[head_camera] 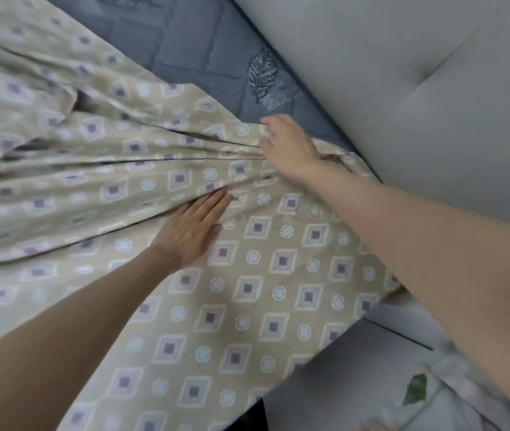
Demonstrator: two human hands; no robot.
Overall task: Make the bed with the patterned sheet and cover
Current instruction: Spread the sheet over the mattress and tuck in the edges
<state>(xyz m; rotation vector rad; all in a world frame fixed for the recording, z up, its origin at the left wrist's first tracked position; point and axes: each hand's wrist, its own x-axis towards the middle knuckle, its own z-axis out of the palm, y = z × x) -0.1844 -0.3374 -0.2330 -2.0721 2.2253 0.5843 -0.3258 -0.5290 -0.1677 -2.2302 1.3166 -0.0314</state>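
The sheet (247, 290), beige with rows of purple-centred diamonds and pale circles, lies across the bed under both hands. Below and to the right of the left hand it lies smooth and flat, reaching the bed's near edge. To the left of both hands it is gathered into long folds that fan out from a point between the hands and run off toward the far left, where the cloth is rumpled and blurred.

The left hand (191, 227) lies palm down on the sheet, its fingers straight and close together, the fingertips at the start of the folds. It holds nothing; it only presses the cloth.

The right hand (291, 147) is past the left hand, at the sheet's far edge, where the folds bunch together. Its fingers are loosely spread and only slightly bent, resting on the gathered cloth rather than clamped round it; the thumb is hidden.

Just beyond the right hand's fingertips the blue mattress (204, 54) is bare, quilted, with a stitched leaf on it. To the right of that hand, a grey padded headboard (418, 88) runs along the mattress edge. Below the right forearm there is a pale surface with a small green shape (415, 389), too blurred to identify.
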